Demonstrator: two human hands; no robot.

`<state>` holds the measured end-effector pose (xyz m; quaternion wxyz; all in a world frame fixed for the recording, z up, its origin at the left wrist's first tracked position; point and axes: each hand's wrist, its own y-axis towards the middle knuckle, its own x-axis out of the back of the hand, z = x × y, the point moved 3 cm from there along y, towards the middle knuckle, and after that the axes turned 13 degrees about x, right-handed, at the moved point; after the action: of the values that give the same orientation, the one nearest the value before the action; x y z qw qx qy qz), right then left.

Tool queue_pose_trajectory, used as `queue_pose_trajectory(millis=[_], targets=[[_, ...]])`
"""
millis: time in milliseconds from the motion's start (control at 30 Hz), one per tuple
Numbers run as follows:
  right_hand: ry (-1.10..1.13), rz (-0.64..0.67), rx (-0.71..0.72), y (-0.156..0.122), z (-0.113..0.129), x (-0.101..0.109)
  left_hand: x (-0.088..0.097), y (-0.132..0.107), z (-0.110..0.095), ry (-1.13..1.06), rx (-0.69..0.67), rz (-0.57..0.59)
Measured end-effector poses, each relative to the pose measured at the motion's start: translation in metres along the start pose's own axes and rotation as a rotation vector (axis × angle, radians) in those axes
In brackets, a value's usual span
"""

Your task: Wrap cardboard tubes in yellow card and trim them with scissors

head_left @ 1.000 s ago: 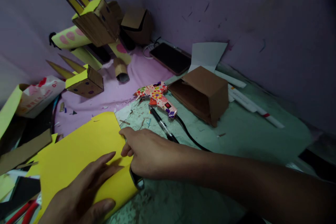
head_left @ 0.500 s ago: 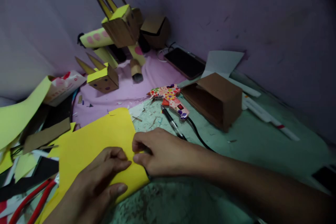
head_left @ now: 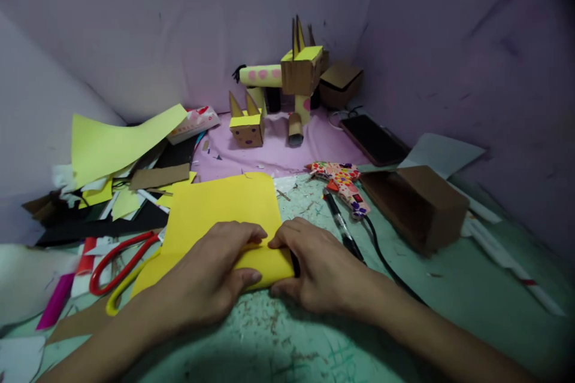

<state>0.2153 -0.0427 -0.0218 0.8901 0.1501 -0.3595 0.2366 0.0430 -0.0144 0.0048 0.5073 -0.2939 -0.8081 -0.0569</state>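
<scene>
Centrally, a yellow sheet (head_left: pixel 220 206) is shown spread on the green desk (head_left: pixel 278 347), its near edge turned over into a rolled fold. The fold is held by both hands: at its left part it is pressed between the thumb and fingers in the grip of the left hand (head_left: pixel 220 269), while its right end is clasped in the grip of the right hand (head_left: pixel 317 269). A dark edge at that end is largely covered by the fingers, and its nature cannot be told. To the right, a flower-patterned glue gun (head_left: pixel 338 178) is seen lying just beside a black pen-like tool (head_left: pixel 344 230) and near an open cardboard box (head_left: pixel 435 194). Behind, a dark phone (head_left: pixel 375 139) is placed beside a pink cloth (head_left: pixel 215 161), on which a small eared cardboard head (head_left: pixel 247 135) and a spotted cardboard animal (head_left: pixel 302 76) are set. At left, red scissor handles (head_left: pixel 122 243) are seen among paper scraps (head_left: pixel 126 204).
</scene>
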Motion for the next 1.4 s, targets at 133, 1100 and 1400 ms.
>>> queue_pose_trajectory(millis=[133,1100,1400], targets=[[-0.004,-0.036,0.003,0.001,-0.003,0.000,0.004,-0.013,0.006,0.033,-0.101,-0.051],[0.006,-0.095,0.106,-0.002,-0.001,-0.002,-0.008,-0.015,0.003,0.159,-0.071,-0.115],[0.075,-0.162,0.143,-0.005,-0.015,-0.006,-0.020,-0.011,-0.002,0.225,-0.112,-0.153]])
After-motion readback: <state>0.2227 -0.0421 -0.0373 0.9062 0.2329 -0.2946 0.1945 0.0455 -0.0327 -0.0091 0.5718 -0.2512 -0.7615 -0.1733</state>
